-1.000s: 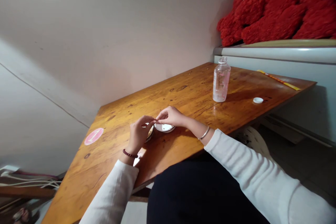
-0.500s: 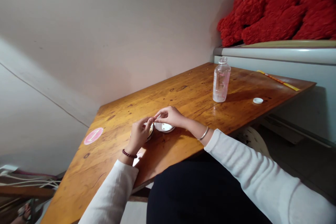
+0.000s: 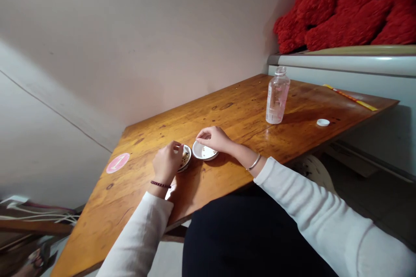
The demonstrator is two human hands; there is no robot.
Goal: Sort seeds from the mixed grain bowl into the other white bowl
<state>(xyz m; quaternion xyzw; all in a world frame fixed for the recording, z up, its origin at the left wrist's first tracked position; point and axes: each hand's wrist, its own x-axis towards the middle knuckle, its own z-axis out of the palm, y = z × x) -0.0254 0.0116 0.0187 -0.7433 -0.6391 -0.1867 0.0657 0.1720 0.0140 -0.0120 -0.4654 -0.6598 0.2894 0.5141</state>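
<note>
Two hands parted, fingers [image 3: 199,136] seemingly together: left hand [image 3: 167,162] at seed dish [image 3: 185,158], right hand [image 3: 213,139] at white dish [image 3: 204,152].

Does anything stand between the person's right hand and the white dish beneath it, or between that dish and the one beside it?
Nothing visible does. The right hand is directly over the white dish, with nothing between them. The other dish sits almost against it, with nothing in the narrow gap, and the left hand is at that dish's rim.
</note>
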